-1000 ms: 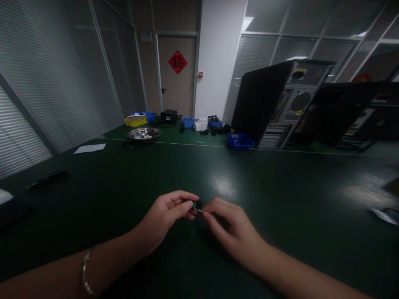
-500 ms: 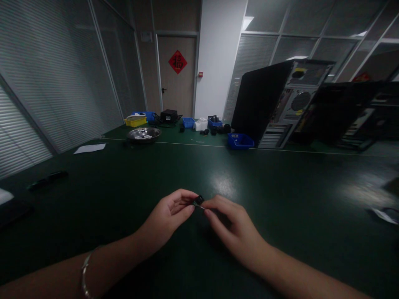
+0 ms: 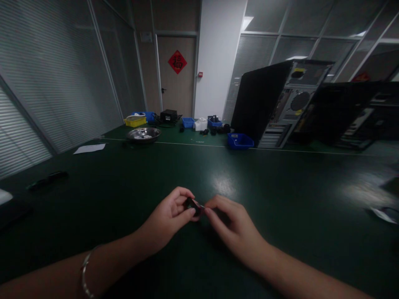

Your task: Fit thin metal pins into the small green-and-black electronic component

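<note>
Between the thumb and fingers of my left hand (image 3: 171,214) is a small dark part (image 3: 192,205), too blurred to name, with a reddish edge on its right side. My right hand (image 3: 230,222) is closed in a pinch on a thin metallic piece (image 3: 202,206), whose tip reaches the dark part. Most of that thin piece is hidden by the fingers. Both hands are held close together over the green table (image 3: 124,199).
A blue bin (image 3: 240,142) stands beside a tall computer case (image 3: 262,99) on the right. Toward the back left are a metal bowl (image 3: 143,135), a yellow basket (image 3: 135,121) and a white paper (image 3: 89,148). Dark glasses-like objects (image 3: 47,180) lie at left.
The dark part has turned in my left hand and now shows more of its face with a reddish edge. My left fingers have shifted slightly; my right hand has hardly moved.
</note>
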Motion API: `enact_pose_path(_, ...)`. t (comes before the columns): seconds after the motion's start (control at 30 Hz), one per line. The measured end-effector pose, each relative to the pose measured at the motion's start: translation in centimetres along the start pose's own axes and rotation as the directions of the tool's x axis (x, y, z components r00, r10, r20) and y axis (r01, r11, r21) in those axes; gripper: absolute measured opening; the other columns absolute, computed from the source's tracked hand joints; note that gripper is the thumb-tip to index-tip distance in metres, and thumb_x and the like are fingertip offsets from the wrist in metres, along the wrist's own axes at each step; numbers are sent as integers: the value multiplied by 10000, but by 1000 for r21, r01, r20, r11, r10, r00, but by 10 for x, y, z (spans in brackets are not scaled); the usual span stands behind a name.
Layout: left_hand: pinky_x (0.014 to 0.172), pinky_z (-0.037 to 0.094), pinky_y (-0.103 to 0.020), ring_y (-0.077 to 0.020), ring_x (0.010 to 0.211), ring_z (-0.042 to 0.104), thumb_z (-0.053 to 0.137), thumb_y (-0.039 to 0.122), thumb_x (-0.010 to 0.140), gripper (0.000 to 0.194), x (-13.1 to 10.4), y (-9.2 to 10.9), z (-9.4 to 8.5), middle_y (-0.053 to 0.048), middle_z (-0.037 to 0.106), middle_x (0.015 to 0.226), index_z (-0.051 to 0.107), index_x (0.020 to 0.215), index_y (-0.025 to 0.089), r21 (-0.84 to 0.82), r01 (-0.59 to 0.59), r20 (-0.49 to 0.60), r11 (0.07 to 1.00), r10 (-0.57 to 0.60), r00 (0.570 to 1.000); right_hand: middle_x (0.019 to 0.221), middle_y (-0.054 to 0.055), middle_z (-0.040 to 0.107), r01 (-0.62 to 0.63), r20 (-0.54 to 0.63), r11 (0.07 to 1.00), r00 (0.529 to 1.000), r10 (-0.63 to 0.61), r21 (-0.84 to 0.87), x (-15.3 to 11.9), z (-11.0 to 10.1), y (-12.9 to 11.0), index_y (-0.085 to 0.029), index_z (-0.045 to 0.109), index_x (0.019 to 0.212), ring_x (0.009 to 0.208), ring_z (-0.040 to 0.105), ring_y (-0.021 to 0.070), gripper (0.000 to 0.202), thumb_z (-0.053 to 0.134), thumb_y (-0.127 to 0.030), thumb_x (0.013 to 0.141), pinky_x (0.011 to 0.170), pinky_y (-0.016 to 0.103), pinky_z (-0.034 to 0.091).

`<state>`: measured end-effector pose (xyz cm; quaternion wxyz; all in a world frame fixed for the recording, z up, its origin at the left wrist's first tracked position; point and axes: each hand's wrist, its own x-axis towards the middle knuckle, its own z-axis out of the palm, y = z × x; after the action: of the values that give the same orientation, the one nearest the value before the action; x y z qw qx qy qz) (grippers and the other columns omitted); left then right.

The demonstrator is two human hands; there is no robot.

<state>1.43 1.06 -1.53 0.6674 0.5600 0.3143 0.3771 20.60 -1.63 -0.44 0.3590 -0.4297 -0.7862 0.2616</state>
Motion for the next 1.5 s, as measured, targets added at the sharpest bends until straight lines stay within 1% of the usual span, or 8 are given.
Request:
enact_pose_path(0.1, 934, 464, -399, -206, 1003, 616, 598, 170, 848, 243, -1, 5, 1, -67, 643, 1025, 484, 1062, 178, -23, 28, -7, 999, -29, 1000, 807, 29, 603, -11, 3, 999, 1000, 11, -41, 0, -1, 0, -174, 629, 880, 711, 562, 134, 182, 474, -258, 926, 644, 252, 418)
enact_pose_path(0.2, 916, 467, -366, -201, 1009, 612, 593, 185, 853, 279, -1, 7, 1, -82, 646, 1081, 518, 1121, 172, 54, 14, -35, 998, -12, 999, 803, 26, 606, -24, 3, 997, 1000, 24, -77, -1, 0, 1, -180, 631, 870, 704, 560, 134, 179, 476, -253, 923, 641, 251, 414)
enact_pose_path(0.37, 868, 492, -338, -186, 933, 630, 609, 221, 845, 172, 0, 5, -1, -82, 665, 1060, 620, 1000, 147, 107, -21, -118, 994, 34, 992, 787, 21, 606, -50, -7, 991, 999, 49, -121, 0, 0, 2, -187, 629, 853, 677, 549, 131, 177, 478, -252, 919, 617, 245, 405)
enact_pose_path(0.63, 858, 502, -316, -185, 921, 648, 688, 181, 763, 239, -1, 7, -1, -62, 700, 1015, 673, 1000, 160, 165, -24, -162, 986, 51, 986, 779, 14, 600, -59, -10, 985, 998, 58, -165, 0, 1, 5, -195, 628, 849, 672, 546, 128, 172, 480, -250, 916, 609, 241, 397)
enact_pose_path(0.83, 825, 513, -315, -168, 833, 661, 682, 214, 780, 227, 1, 4, -3, -71, 717, 980, 686, 998, 149, 112, -8, -140, 994, 23, 990, 790, 15, 602, -45, -5, 988, 999, 45, -148, 1, 1, 6, -195, 633, 857, 682, 550, 129, 176, 476, -245, 916, 620, 245, 403)
enact_pose_path(1.1, 848, 492, -332, -172, 855, 640, 685, 248, 787, 214, 1, 0, -5, -82, 699, 1014, 690, 979, 155, 15, 13, -77, 1000, -12, 997, 785, 20, 607, -30, 1, 995, 1000, 31, -100, -1, 0, 2, -184, 640, 849, 686, 555, 130, 180, 481, -240, 915, 626, 246, 414)
enact_pose_path(1.4, 718, 453, -305, -164, 789, 579, 592, 293, 846, 226, 0, 6, -1, -47, 640, 892, 577, 1031, 164, 86, -23, -140, 996, 35, 990, 780, 29, 615, -72, -65, 995, 996, 67, -72, 1, 0, 3, -174, 620, 828, 705, 564, 142, 196, 471, -256, 925, 640, 254, 426)
enact_pose_path(1.5, 761, 444, -320, -173, 824, 580, 592, 280, 844, 176, -3, 8, 2, -33, 624, 867, 551, 974, 168, 127, 33, -67, 991, -24, 997, 789, 33, 621, -79, -73, 996, 994, 76, -49, 1, -1, 2, -174, 619, 828, 726, 571, 147, 199, 469, -259, 928, 653, 255, 429)
